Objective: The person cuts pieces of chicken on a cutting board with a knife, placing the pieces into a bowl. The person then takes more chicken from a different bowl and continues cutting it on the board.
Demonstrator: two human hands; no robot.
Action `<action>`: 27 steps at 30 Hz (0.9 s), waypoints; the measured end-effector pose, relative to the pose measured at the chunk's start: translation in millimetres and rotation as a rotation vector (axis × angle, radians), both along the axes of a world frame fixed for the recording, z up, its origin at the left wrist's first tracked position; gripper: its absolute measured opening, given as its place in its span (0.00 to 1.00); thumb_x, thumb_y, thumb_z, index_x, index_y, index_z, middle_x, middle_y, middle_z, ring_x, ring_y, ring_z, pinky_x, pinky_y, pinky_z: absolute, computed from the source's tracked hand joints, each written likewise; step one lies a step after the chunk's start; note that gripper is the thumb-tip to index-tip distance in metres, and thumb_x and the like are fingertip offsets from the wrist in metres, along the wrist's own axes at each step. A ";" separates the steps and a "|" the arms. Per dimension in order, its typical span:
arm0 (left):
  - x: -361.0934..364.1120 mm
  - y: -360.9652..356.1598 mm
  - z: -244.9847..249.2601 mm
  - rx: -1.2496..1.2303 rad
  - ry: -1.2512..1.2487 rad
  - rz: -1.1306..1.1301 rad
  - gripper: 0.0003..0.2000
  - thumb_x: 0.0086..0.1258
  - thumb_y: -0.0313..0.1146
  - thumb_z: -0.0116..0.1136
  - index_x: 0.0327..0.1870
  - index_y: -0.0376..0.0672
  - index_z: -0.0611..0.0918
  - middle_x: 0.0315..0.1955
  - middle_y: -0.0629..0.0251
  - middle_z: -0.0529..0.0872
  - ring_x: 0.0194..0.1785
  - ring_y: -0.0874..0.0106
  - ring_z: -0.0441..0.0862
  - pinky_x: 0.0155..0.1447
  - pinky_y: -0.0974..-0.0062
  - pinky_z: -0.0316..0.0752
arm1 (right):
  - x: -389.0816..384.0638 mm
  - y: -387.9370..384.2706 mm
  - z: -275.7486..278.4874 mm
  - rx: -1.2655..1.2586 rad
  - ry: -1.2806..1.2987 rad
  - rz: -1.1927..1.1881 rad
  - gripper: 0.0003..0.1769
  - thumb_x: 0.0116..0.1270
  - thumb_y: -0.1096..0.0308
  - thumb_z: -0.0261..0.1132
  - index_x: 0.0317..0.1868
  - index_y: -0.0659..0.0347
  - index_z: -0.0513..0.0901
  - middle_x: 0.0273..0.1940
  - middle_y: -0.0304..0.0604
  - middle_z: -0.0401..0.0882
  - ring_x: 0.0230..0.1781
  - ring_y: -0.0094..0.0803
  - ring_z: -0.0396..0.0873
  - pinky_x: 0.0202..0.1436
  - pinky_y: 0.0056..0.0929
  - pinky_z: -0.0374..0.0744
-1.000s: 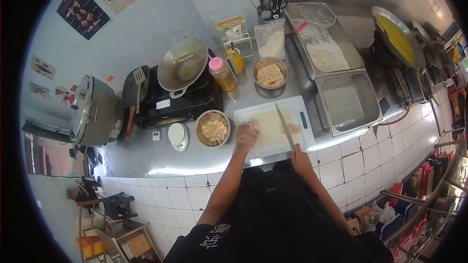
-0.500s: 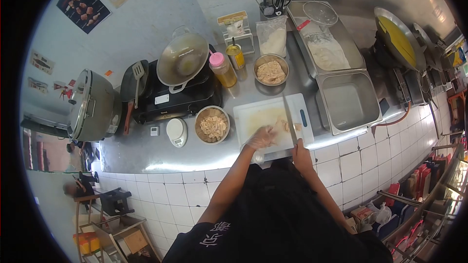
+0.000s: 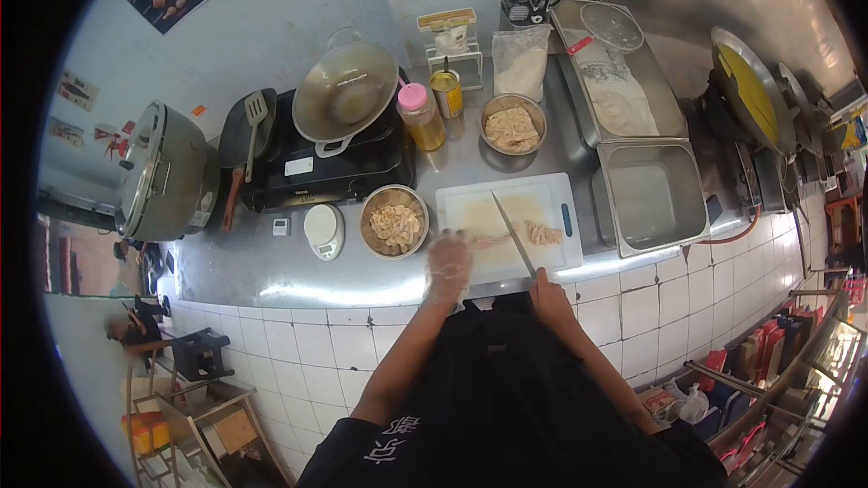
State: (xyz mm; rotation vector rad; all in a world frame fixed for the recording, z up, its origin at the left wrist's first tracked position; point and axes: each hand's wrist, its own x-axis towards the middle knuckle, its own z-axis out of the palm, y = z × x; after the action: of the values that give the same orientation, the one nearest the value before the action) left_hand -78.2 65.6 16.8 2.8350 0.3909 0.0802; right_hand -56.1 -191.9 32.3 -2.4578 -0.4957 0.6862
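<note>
My right hand [image 3: 549, 296] is wrapped round the handle of a long kitchen knife [image 3: 514, 233], whose blade slants across the white cutting board [image 3: 452, 194]. At the board's left edge is my left hand [image 3: 449, 262] in a clear plastic glove; its fingers are blurred, and I cannot tell whether they grip anything. A thin strip of pale raw meat [image 3: 489, 240] runs from beside those fingers toward the blade. To the right of the knife lies a small pile of cut meat [image 3: 542, 233]. Just left of my gloved hand stands a metal bowl [image 3: 366, 244] holding meat pieces [image 3: 395, 224].
Behind the board is a second metal bowl [image 3: 514, 146] of meat. A pink-lidded bottle [image 3: 421, 122], a can [image 3: 447, 95] and a stove with a wok [image 3: 316, 99] stand further left. Steel trays [image 3: 653, 194] border the right side. A kitchen scale [image 3: 323, 230] sits left.
My left hand has moved left, from the middle of the board to its left edge. The knife has shifted left and tilted, uncovering the cut pile. The whole view has shifted slightly.
</note>
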 end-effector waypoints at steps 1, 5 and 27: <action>5.8 -7.7 3.5 0.031 -0.074 -0.048 0.10 0.68 0.37 0.61 0.41 0.40 0.83 0.38 0.54 0.85 0.44 0.55 0.84 0.49 0.57 0.80 | -2.0 -3.6 7.5 -0.012 0.009 0.015 0.12 0.77 0.65 0.54 0.52 0.65 0.66 0.31 0.69 0.83 0.35 0.71 0.82 0.40 0.70 0.75; 25.4 -38.7 -33.4 -0.055 -0.080 -0.220 0.09 0.69 0.33 0.57 0.44 0.41 0.83 0.40 0.57 0.84 0.46 0.58 0.83 0.51 0.60 0.80 | -11.1 -16.3 7.9 -0.135 0.056 0.042 0.14 0.76 0.62 0.54 0.55 0.61 0.66 0.32 0.70 0.82 0.38 0.71 0.82 0.43 0.71 0.77; 23.7 -34.4 -25.2 -0.114 -0.240 -0.195 0.10 0.67 0.37 0.60 0.44 0.42 0.84 0.45 0.58 0.85 0.51 0.57 0.81 0.55 0.58 0.76 | 38.3 35.1 -51.4 0.004 0.000 0.025 0.22 0.75 0.62 0.57 0.63 0.62 0.64 0.32 0.73 0.82 0.39 0.73 0.82 0.43 0.69 0.78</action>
State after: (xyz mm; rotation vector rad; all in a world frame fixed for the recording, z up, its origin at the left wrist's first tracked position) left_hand -54.5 31.2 -8.4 2.6934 0.0651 0.3423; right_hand -17.8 -156.8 -19.1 -2.4520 -0.5278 0.6945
